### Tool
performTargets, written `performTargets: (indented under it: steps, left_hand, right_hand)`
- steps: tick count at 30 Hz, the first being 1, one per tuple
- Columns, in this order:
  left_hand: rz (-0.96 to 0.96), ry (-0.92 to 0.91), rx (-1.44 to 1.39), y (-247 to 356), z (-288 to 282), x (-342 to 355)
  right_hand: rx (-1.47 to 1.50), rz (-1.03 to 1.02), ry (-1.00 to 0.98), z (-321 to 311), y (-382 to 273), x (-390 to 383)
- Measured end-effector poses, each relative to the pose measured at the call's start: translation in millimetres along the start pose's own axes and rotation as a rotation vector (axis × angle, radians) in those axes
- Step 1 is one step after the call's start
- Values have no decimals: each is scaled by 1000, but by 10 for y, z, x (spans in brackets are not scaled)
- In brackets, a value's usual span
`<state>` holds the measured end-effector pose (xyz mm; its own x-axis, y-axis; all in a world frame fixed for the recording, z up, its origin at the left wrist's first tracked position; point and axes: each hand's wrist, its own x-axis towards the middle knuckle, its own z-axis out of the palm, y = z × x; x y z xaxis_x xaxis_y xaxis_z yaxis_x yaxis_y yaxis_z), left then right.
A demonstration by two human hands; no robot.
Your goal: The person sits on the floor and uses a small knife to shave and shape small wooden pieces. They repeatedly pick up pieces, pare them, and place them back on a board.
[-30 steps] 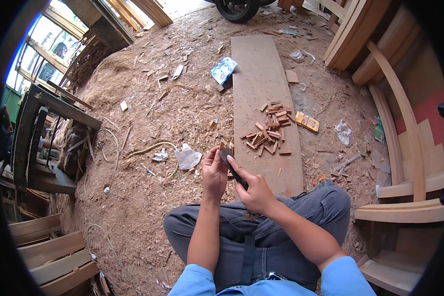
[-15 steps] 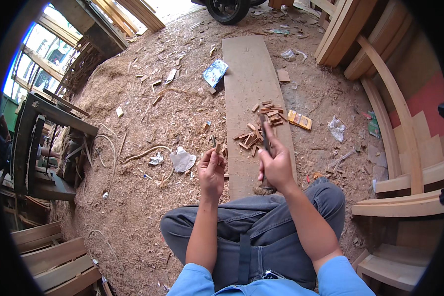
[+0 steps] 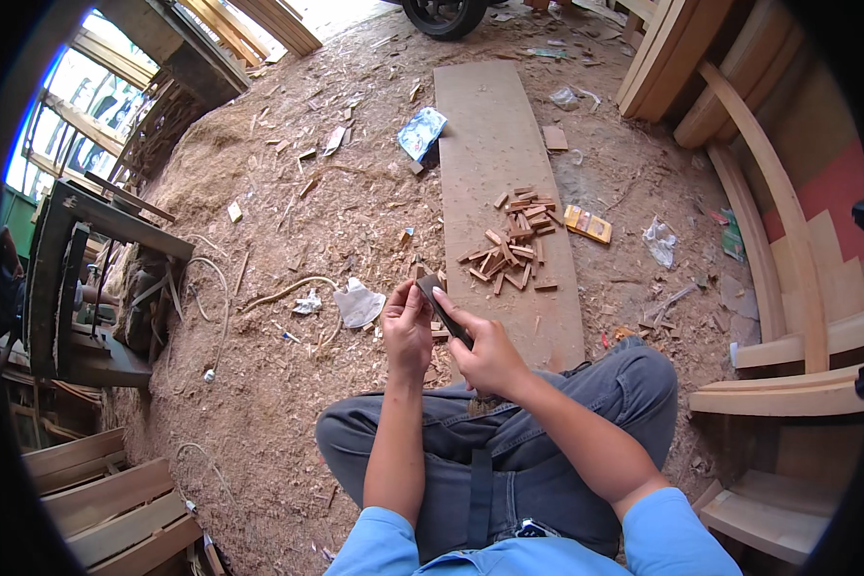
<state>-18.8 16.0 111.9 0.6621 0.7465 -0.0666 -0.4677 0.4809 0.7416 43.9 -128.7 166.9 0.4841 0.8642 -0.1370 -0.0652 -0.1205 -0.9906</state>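
Step in hand: whittling. Left hand pinches a small wood piece at its top. Right hand grips a dark knife, blade laid against the piece, above the lap.
Next move, judged: a short, controlled stroke away from the left fingers.
Room: plank ahead carries a pile of wood pegs; sawdust floor open to the left.

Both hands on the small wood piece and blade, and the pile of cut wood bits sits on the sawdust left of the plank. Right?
Not quite. In the head view both hands, left hand and right hand, do work the small wood piece, but the pile of cut bits lies on the plank, not beside it.
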Motion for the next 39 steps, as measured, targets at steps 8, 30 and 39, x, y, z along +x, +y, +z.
performTargets:
  steps: [8, 30, 39]
  left_hand:
    - [-62, -74, -46, -61, 29, -199]
    - [-105, -100, -94, 16, -14, -54]
    - [-18, -66, 120, -17, -41, -18]
  right_hand:
    - [416, -24, 614, -680, -401, 294]
    - [-249, -73, -16, -138, -73, 16]
    - [-247, -119, 23, -147, -108, 4]
